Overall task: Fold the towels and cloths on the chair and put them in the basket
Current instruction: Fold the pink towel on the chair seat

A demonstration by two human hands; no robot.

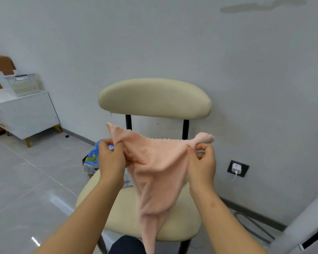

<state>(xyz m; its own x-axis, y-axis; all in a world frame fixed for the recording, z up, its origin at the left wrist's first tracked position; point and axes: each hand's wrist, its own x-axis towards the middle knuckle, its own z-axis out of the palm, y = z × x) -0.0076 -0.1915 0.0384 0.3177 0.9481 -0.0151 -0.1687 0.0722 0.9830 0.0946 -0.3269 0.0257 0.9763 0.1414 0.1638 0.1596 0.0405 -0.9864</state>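
Grey wall backs the cream chair (154, 98); left hand (111, 158) and right hand (202, 162) pinch the pink towel (158, 167) by its top edge, likely to spread it for folding; white basket (21, 85) waits at ten o'clock.

Soft, fuzzy, matt pink cloth (160, 165) at centre, with a scalloped edge. Behind it, smooth cream leather-like padding on the chair (154, 98), faintly sheened, over black metal posts (185, 129). Glossy, reflective grey floor tiles (26, 180) at eight o'clock. Perforated white plastic basket (22, 84) at ten o'clock, on a smooth white cabinet (26, 114) with wooden legs. Matt painted wall (154, 43) at twelve. Shiny white plastic charger (236, 168) at four.
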